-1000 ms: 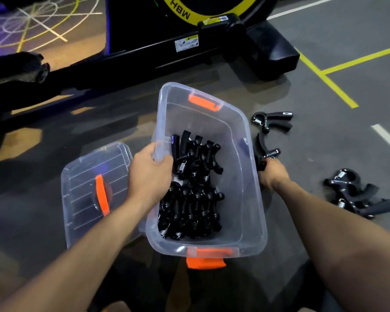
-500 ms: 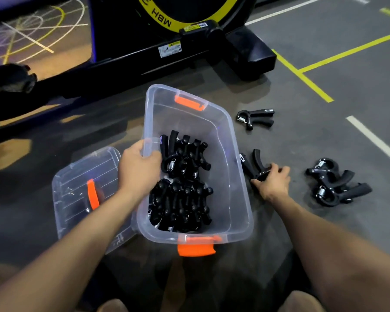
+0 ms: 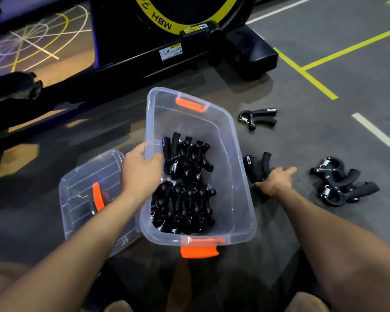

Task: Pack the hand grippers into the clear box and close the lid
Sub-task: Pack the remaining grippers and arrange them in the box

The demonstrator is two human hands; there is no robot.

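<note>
Nearest, two bare forearms reaching forward over the knees. Left hand [image 3: 142,171] curled over the left rim of the clear box [image 3: 239,176], thumb outside, fingers hooked just inside, steadying it. Right hand [image 3: 274,180] down on the floor [image 3: 324,140] just right of the box, gripping a hand gripper [image 3: 256,165] at its spring end, forefinger stretched out toward the right. Handles of that gripper pointing away from the body and slightly left, so long axis roughly parallel to the box's right wall, touching or nearly touching it; cannot tell which. Clearly the right hand's job, then: a short lift up and leftward over the rim, with the left hand on the far side of the box from it.

Inside the box, a dark heap of packed grippers [image 3: 185,190] filling the left and near part, bare bottom along the right wall and far end. Lid [image 3: 88,194] flat on the floor to the left, partly tucked under the box's corner, orange strip on top. Orange latches [image 3: 198,249] at near and far ends of the box, both undone.

Further right, a loose cluster of grippers [image 3: 340,183] well apart from the box. Beyond, a single gripper [image 3: 258,118], handles pointing right.

Dark grey gym flooring with yellow and white painted lines; at the far edge, the black base of an exercise machine [image 3: 189,41] with a yellow ring.
</note>
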